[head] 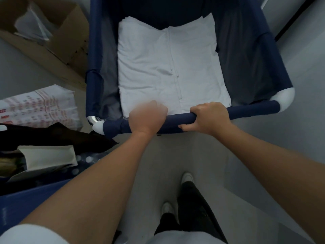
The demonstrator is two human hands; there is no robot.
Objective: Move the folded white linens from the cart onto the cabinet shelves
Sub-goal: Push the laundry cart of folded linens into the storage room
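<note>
- Head view: the right hand (210, 118) wraps the cart's blue rail (249, 110), fingers over, thumb under, likely steering or steadying the cart (98, 55).
- The left hand (147, 117) is blurred at the same rail, fingers curled; whether it grips, I cannot tell.
- The folded white linens (168, 71) lie flat inside the cart, untouched; no cabinet in sight.
- A cardboard box (52, 27) sits just left of the cart.

Cart fabric (246, 55) showing navy blue, corner caps (285, 99) white. Folded linens (158, 71) showing plain white. Cardboard box (58, 44) brown. Printed sheet (40, 106) showing red characters on white.
</note>
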